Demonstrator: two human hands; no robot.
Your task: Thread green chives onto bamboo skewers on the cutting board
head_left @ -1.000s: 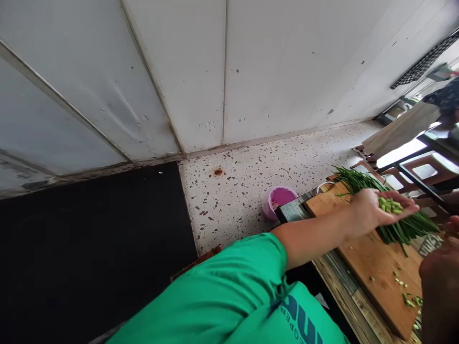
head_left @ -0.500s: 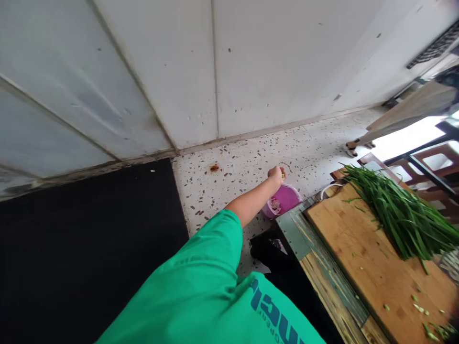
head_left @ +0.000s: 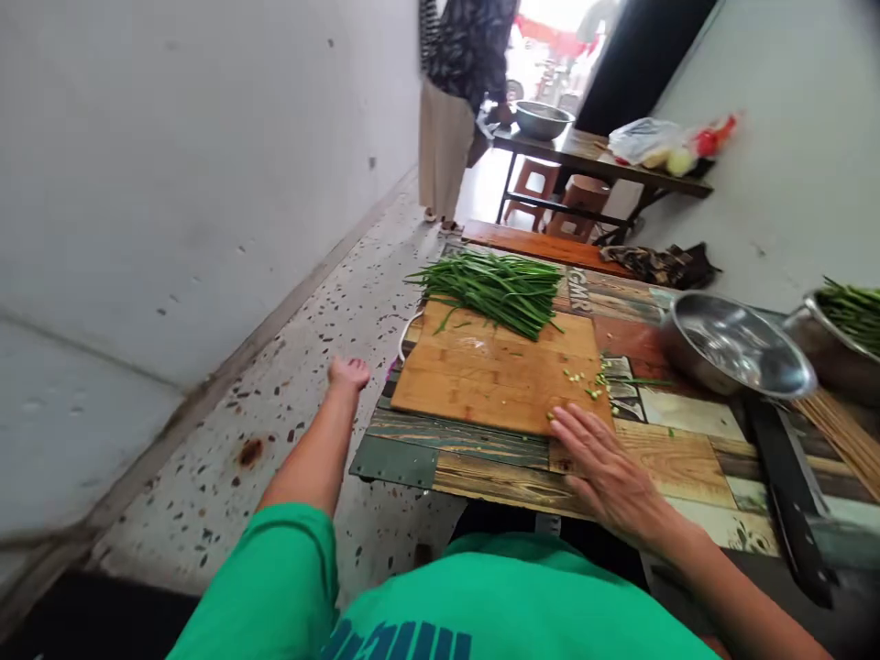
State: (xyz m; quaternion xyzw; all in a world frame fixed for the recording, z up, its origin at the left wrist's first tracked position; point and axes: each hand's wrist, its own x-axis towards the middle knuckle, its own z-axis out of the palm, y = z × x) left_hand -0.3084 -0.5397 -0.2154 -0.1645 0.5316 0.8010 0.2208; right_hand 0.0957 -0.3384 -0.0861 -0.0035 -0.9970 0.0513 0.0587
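My left hand (head_left: 349,372) is stretched out over the floor, left of the table. Its fingers look loosely apart, and I see nothing in them. A thin pink-purple sliver of the bucket (head_left: 392,368) shows beside the table edge; the rest is hidden. My right hand (head_left: 605,463) rests with fingers extended on the near right corner of the wooden cutting board (head_left: 467,380). Small pale green trimmings (head_left: 592,392) lie just beyond its fingertips. A heap of long green leafy stalks, like garlic chives (head_left: 499,286), covers the board's far side.
Right of the board stand a steel bowl (head_left: 739,344) and a pot of green stalks (head_left: 852,316). A black-handled cleaver (head_left: 790,495) lies near thin wooden sticks (head_left: 845,435). A person (head_left: 446,110) stands by a far table holding a metal bowl (head_left: 542,119). A wall runs along the left.
My view has swung right to the table. My left hand, earlier closed above the bucket with something greenish in it, now looks open. My right hand has come into view on the board.
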